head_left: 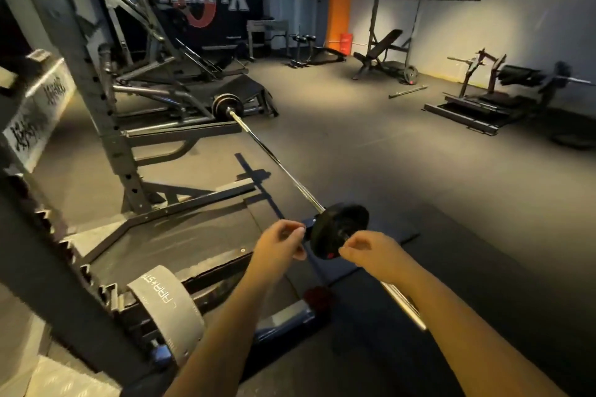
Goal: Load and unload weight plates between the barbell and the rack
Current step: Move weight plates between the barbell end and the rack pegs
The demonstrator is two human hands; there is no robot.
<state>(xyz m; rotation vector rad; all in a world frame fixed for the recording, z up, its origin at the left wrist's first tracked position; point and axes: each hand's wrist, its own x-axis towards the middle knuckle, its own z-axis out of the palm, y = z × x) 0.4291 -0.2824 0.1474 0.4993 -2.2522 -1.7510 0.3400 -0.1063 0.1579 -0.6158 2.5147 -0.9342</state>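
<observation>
A long barbell (274,161) lies low across the floor beside the squat rack (106,126). It carries a black plate at its far end (227,106). Another small black weight plate (342,229) sits on the near sleeve, and the bare steel sleeve end (403,303) runs on towards me. My left hand (280,245) curls its fingers and thumb at the plate's left rim. My right hand (367,251) pinches the plate's lower right rim. Both forearms reach in from below.
The rack's base rails (193,206) and a grey lifting belt (167,303) lie to my left. A leg press (161,51), an incline bench (383,51), another machine (493,90) and a loose bar (408,91) stand farther off on the dark rubber floor.
</observation>
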